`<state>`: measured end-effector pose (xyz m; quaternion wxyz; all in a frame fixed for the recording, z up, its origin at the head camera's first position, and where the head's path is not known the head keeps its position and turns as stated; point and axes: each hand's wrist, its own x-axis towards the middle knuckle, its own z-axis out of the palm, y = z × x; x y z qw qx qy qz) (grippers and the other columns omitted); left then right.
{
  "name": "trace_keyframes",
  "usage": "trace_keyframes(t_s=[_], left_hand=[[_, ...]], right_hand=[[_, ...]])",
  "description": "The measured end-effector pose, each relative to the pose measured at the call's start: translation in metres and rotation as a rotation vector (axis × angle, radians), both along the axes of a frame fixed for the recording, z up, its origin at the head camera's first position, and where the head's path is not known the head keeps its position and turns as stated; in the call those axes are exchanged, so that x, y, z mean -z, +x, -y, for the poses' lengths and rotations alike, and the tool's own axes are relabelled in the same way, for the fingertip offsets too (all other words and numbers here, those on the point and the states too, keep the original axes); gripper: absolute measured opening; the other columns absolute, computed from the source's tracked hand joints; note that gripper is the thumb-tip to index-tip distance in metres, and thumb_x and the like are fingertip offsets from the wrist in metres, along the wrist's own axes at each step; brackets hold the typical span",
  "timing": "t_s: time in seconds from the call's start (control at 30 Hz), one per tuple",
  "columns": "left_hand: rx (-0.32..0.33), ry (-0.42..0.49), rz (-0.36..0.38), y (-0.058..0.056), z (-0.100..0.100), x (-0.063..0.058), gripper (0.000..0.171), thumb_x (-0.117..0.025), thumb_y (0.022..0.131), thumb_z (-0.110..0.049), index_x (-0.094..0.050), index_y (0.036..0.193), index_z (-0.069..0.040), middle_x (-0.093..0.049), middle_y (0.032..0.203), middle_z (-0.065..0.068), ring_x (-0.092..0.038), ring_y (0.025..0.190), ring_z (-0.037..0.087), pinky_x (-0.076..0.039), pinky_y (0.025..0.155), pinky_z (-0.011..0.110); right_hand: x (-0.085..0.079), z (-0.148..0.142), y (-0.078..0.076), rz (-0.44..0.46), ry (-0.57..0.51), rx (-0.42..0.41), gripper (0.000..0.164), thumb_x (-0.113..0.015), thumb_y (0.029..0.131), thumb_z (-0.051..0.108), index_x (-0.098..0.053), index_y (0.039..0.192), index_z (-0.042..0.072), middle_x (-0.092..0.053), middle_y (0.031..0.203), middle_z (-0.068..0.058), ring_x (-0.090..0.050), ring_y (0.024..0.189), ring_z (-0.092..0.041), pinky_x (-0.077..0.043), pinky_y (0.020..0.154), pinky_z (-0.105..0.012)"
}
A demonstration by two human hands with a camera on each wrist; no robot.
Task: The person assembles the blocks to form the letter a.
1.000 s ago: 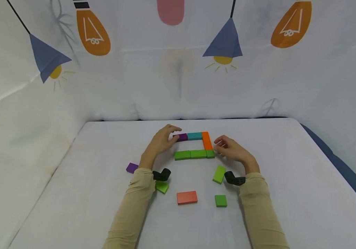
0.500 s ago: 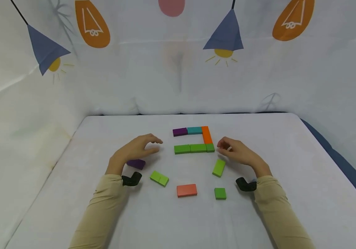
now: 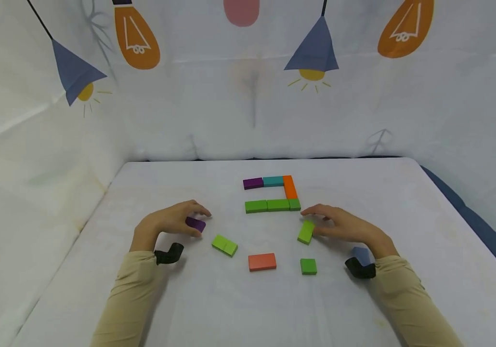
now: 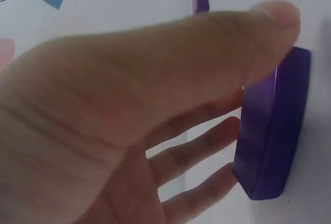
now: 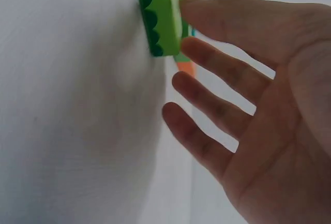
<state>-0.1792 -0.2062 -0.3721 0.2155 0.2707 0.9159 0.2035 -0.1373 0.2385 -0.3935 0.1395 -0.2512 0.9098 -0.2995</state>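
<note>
In the head view my left hand is around a purple block at the left, thumb on the near side and fingers beyond. The left wrist view shows the thumb across one end of this purple block, with fingertips behind its side. My right hand is at a light green block, thumb at its right edge. In the right wrist view the thumb tip is right at the green block with scalloped dark green markings. The other visible fingers are extended and apart; the index finger is hidden there.
Farther back, a purple block, a teal block, an orange block and a row of green blocks form a three-sided outline. Nearer lie light green, salmon and green blocks. A blue block sits by the right wrist.
My left hand has left the far purple block, moved left and toward me, and taken hold of the nearer purple one. My right hand has moved from the outline's corner to the light green block.
</note>
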Motion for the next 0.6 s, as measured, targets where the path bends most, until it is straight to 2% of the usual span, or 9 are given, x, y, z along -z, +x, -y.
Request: trace_keyframes(t_s=[0.1, 0.23, 0.4, 0.6], left_hand=[[-0.004, 0.014, 0.015, 0.001, 0.006, -0.001, 0.042, -0.075, 0.08, -0.022, -0.062, 0.12, -0.018, -0.056, 0.117, 0.006, -0.052, 0.105, 0.021, -0.044, 0.092, 0.039], [0.002, 0.036, 0.023, 0.001, 0.009, 0.001, 0.035, -0.075, 0.08, -0.018, -0.065, 0.114, -0.017, -0.057, 0.11, 0.003, -0.054, 0.103, 0.02, -0.045, 0.093, 0.041], [0.029, 0.053, 0.015, 0.0, 0.011, 0.002, 0.029, -0.074, 0.081, -0.014, -0.066, 0.109, -0.016, -0.058, 0.109, 0.003, -0.054, 0.104, 0.021, -0.044, 0.094, 0.044], [0.044, 0.041, -0.009, -0.003, 0.01, 0.002, 0.025, -0.073, 0.082, -0.016, -0.067, 0.106, -0.018, -0.058, 0.107, 0.003, -0.054, 0.101, 0.02, -0.044, 0.092, 0.043]], right_hand=[[-0.002, 0.006, 0.003, 0.007, 0.007, -0.054, 0.042, -0.064, 0.089, 0.015, -0.054, 0.13, 0.02, -0.055, 0.133, 0.002, -0.048, 0.124, -0.024, -0.04, 0.103, -0.051], [-0.006, 0.013, 0.006, 0.0, 0.044, -0.104, 0.039, -0.064, 0.088, 0.011, -0.058, 0.125, 0.021, -0.058, 0.127, 0.002, -0.049, 0.12, -0.024, -0.041, 0.101, -0.051], [-0.01, 0.021, 0.01, -0.008, 0.097, -0.126, 0.035, -0.066, 0.086, 0.008, -0.062, 0.118, 0.021, -0.058, 0.123, 0.004, -0.049, 0.118, -0.022, -0.042, 0.101, -0.049], [-0.01, 0.025, 0.011, -0.088, 0.161, -0.141, 0.03, -0.068, 0.085, 0.009, -0.065, 0.113, 0.02, -0.06, 0.117, 0.004, -0.051, 0.114, -0.02, -0.046, 0.098, -0.045]])
